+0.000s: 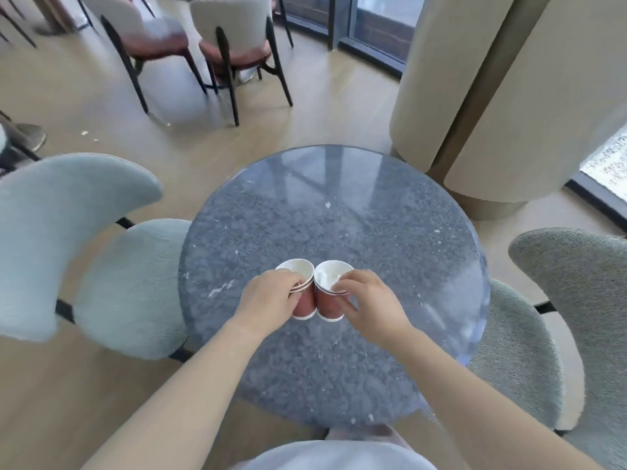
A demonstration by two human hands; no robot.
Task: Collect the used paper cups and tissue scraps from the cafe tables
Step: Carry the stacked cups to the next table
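Two stacks of red paper cups touch near the tabletop point(339, 205) middle. The left hand point(268, 296) curls its fingers round the left stack point(305, 305); the right hand point(369, 300) pinches the right stack point(326, 307) at its rim.

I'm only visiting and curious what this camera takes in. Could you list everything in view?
Left cup stack: one, red-brown with white inside, over the table's near part.
Right cup stack: one, same colours, touching the left stack.
Table: one, round speckled grey, centre.
Near chairs: two, pale blue-green, either side of the table.
Far chairs: two, cream backs and red seats, top left.
Columns: two, beige, top right.
White bits: few, white, wooden floor at left.
Left hand: one, fingers curled round the left stack.
Right hand: one, fingers curled round the right stack.
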